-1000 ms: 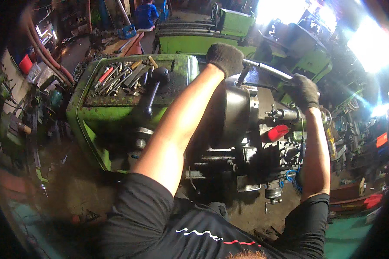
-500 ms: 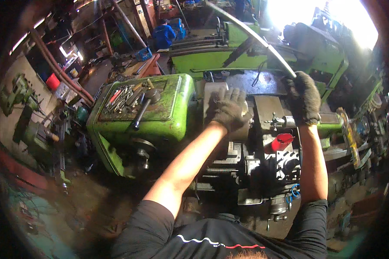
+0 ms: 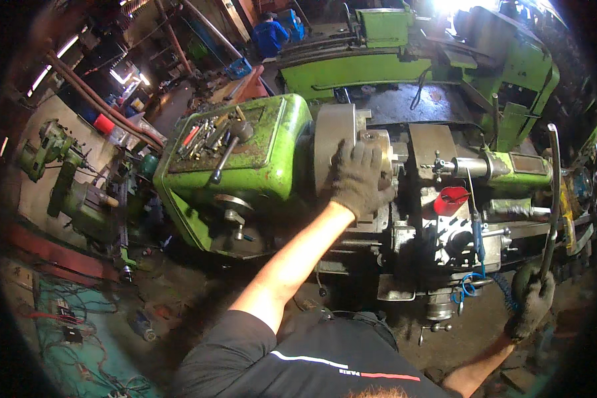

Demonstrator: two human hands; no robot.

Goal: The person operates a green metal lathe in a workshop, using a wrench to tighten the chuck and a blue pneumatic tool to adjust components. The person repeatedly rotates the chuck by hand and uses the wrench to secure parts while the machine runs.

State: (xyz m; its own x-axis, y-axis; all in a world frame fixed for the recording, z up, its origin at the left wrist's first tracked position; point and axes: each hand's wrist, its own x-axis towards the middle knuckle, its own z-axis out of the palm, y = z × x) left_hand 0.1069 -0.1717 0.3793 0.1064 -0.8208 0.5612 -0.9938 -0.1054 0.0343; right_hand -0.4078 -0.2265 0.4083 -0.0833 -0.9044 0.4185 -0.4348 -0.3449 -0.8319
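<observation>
My left hand (image 3: 361, 179), in a dark work glove, lies with its fingers stretched over the front of a lathe chuck (image 3: 331, 129). A round metal workpiece (image 3: 376, 140) sits in the chuck's jaws, just beyond my fingertips. Low on the right, my right hand (image 3: 534, 298), gloved too, is closed round the lower end of a long metal bar (image 3: 552, 199). The bar stands nearly upright beside the tailstock end of the lathe. To the right of the chuck, a drill chuck (image 3: 454, 167) on the tailstock (image 3: 521, 169) points toward the workpiece.
The green headstock (image 3: 265, 152) carries hand tools (image 3: 209, 136) on top and a lever. A red cup (image 3: 450, 202) stands by the tool post (image 3: 451, 239), near a blue air gun (image 3: 479, 239) with a coiled hose. Another green lathe (image 3: 358, 69) and a person in blue (image 3: 270, 36) are behind.
My right hand has swung down and to the right, bringing the bar from a slant over the lathe to nearly upright at the right. My left hand stays at the chuck.
</observation>
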